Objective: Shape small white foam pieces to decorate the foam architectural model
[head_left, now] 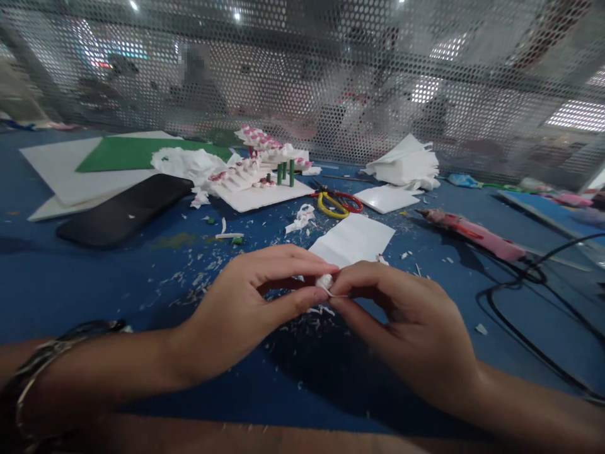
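Note:
Between my fingertips is a small white rolled piece (324, 282), maybe paper or foam, with a thin strip (336, 295) trailing toward the right. My left hand (265, 290) pinches the roll between thumb and fingers. On the other side, my right hand (401, 321) closes thumb and forefinger on the strip's end. A white sheet (354, 239) lies just beyond the fingers. Farther back stands a white model (255, 170) with green posts and pink-red marks on its stepped parts. Scissors (333, 205) with yellow and red handles rest beside it.
At the left lie a black phone (125, 211), a green sheet (151, 154) and white sheets (47, 167). A pink glue gun (472, 233) with a black cable (501, 302) is at the right. White scraps litter the blue table (227, 397). Perforated metal mesh (302, 82) rises behind.

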Tool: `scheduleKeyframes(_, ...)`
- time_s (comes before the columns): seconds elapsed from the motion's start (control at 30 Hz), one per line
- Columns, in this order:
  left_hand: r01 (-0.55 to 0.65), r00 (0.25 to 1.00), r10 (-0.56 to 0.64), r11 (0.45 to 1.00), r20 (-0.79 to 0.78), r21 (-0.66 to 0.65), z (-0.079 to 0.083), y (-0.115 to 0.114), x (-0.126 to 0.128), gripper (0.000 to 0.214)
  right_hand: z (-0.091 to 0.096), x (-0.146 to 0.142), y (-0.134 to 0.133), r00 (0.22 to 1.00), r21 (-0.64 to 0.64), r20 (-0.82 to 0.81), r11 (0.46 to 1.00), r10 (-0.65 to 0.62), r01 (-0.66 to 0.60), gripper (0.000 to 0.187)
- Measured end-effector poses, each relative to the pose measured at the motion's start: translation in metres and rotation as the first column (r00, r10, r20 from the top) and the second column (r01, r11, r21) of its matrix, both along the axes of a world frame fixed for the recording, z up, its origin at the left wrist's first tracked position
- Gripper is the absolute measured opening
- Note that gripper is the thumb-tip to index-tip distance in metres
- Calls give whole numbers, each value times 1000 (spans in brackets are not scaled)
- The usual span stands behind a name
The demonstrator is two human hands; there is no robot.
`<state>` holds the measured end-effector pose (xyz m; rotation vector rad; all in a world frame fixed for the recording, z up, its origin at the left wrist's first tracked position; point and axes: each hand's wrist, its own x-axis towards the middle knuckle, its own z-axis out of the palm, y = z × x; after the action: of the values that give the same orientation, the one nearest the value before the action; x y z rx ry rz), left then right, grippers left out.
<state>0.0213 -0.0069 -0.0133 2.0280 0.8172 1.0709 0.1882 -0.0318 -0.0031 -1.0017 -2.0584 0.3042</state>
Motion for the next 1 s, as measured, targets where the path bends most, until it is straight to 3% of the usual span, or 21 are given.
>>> scheduleKeyframes(0.23,55,996,-44,989,80,-136,0,2,1,11,1,3,1,999,-56,-35,998,-6,4,7)
scheduleKeyframes(0.4,133,977,-72,941,199,-311,0,5,4,8,3,3,1,998,-84,-58,996,-40,36,5)
scheduleKeyframes(0.57,155,971,-66,904,230,-398,0,7,4,5,3,5,4,996,-122,-92,993,-6,-5,3)
scheduleKeyframes(0.83,182,967,-66,853,246,-489,1,8,3,3,4,8,3,999,24,-42,999,23,-22,11)
scheduleKeyframes(1.0,232,949,-79,829,305,-509,1,7,4,2,7,7,5,996,53,1,995,86,-86,12)
